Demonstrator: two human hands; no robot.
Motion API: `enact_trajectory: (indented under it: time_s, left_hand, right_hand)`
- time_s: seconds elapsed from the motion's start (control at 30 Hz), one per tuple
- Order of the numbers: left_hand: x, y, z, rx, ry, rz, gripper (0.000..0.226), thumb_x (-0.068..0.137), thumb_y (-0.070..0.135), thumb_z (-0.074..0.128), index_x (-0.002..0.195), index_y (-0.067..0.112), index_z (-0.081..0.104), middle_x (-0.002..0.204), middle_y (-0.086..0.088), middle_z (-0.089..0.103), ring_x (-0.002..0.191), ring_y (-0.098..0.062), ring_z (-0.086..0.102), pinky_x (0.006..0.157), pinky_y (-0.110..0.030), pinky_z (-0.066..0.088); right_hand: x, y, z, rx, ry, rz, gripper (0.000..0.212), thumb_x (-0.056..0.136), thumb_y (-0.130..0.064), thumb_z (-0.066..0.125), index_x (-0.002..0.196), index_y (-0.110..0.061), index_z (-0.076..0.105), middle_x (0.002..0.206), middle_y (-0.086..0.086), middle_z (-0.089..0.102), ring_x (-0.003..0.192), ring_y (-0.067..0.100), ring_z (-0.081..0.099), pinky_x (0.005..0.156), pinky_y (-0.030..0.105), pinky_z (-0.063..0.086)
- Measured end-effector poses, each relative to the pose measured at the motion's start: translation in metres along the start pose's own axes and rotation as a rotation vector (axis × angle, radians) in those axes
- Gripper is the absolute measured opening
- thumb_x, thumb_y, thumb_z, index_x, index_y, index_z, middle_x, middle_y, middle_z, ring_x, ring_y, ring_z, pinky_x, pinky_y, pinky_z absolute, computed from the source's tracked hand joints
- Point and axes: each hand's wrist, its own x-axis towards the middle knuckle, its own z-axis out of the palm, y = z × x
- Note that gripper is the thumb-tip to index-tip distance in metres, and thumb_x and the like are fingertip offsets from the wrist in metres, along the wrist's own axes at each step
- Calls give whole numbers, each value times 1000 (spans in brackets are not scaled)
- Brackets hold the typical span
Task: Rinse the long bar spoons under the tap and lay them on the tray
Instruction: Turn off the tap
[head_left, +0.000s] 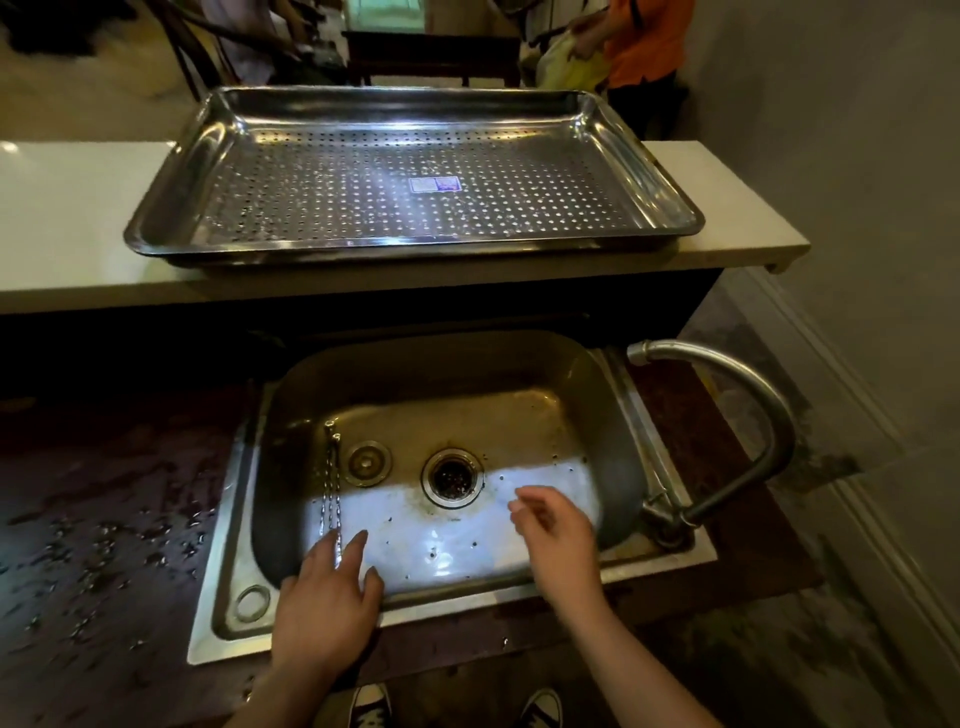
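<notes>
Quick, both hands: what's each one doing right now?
Left hand: open, reaching at the bar spoons, no grip yet.
Right hand: open, holding nothing.

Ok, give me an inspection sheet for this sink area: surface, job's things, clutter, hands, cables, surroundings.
Surface: dark counter wet with droplets; steel sink, no water running.
Job's things: bar spoons lie in the sink's left side; perforated tray on the white ledge holds no spoons; tap at right.
Clutter: loose plug beside the open drain.
Hands: left hand, fingers straight, tips at the spoon stems; right hand loosely curled, holds nothing.
Cables: nothing seen.
Surroundings: a person in an orange top and dark furniture beyond the ledge.
</notes>
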Motion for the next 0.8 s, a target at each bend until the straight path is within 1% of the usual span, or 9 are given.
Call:
enact_trajectory:
  time_s: [0.07,0.13,0.2,0.3,0.37,0.5,0.57,0.7,0.8]
  left_hand:
    - [0,-3,-4,4,16,10,56,90,51,35,142,32,40,149,-6,40,132,-25,43,97,-43,41]
    - [-1,-10,-10,16,52,37,60,87,51,32,139,27,47,146,-10,45,132,-28,44,100,-46,39]
    - [2,-23,-16,48,104,68,63,85,51,29,137,22,52,144,-14,48,136,-31,40,108,-51,33]
    - [16,-50,-28,59,174,47,65,87,53,27,138,21,50,149,-14,41,143,-32,28,115,-54,19]
    - [31,-68,-35,52,204,-7,63,89,55,27,140,23,45,153,-13,36,145,-31,21,117,-55,14]
    - [70,-98,-46,53,237,-73,62,89,56,28,144,28,34,157,-11,27,147,-30,14,117,-56,11]
    - [84,-110,-46,31,221,-105,64,90,58,29,148,32,25,160,-9,20,148,-29,8,117,-57,8]
    - [95,-122,-35,35,183,-123,70,91,65,18,152,36,3,163,-7,6,149,-26,-4,118,-57,-1]
    - [95,-123,-32,16,191,-119,68,91,65,16,152,38,0,163,-4,5,149,-24,-6,118,-56,-2]
  right_hand:
    - [-2,4,11,-196,-118,-51,12,93,-20,68,104,-25,72,91,-10,73,86,3,68,82,27,54]
    - [-3,6,22,-353,-214,-104,18,95,-24,65,110,-20,72,99,-7,73,91,6,67,86,27,54]
    - [-4,6,32,-465,-298,-130,22,95,-26,63,114,-18,72,107,-4,73,96,10,67,88,26,52]
    - [-3,7,48,-561,-386,-139,23,95,-27,63,113,-17,72,109,-1,73,98,14,67,88,29,51]
    - [-2,6,60,-592,-438,-126,22,94,-28,63,111,-17,72,108,0,74,98,16,67,87,30,51]
    - [10,0,91,-601,-503,-50,20,94,-30,63,109,-20,72,103,0,75,97,18,68,84,29,52]
    - [20,-4,112,-580,-517,-2,17,92,-28,64,103,-19,74,98,1,77,94,19,69,83,30,53]
    - [42,-3,161,-528,-560,80,16,90,-18,62,93,-14,77,95,2,77,92,21,70,84,34,56]
    - [58,6,201,-580,-542,146,18,90,-19,61,90,-16,79,98,2,78,95,21,70,83,29,56]
